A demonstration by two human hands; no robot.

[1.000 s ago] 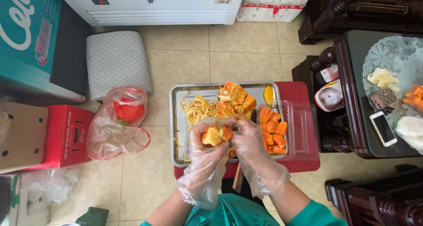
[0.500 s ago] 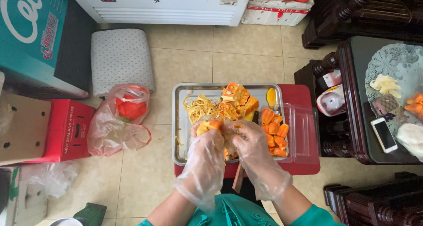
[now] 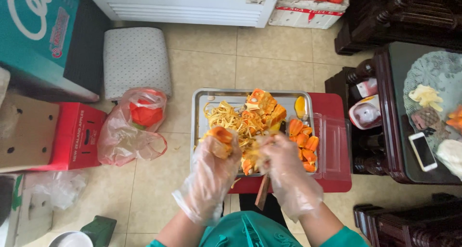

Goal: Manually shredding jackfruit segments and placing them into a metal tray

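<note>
Left hand [image 3: 217, 153], gloved, closes round an orange fruit piece [image 3: 220, 134] held over the metal tray [image 3: 199, 102], so scraps drop in; right hand [image 3: 279, 155] pinches the stringy pulp [image 3: 226, 116] just beside it.

A rectangular metal tray [image 3: 199, 113] sits on a low red plastic stool [image 3: 332, 146], and in it pale fruit strands [image 3: 224, 116] lie to the left of a row of orange fruit pods [image 3: 303, 143] along its right side. The left hand in a loose clear plastic glove [image 3: 214, 172] and the right hand in a like glove [image 3: 284, 172] are over the tray's near edge, the left with a piece of orange fruit [image 3: 220, 134] in its grip. On the tiled floor [image 3: 269, 69] left of the tray lies a clear plastic bag with red scraps [image 3: 137, 124], left of that a red cardboard box [image 3: 72, 136], and to the right stands a dark wooden surface [image 3: 399, 131] with a white phone [image 3: 422, 151] on it.
</note>
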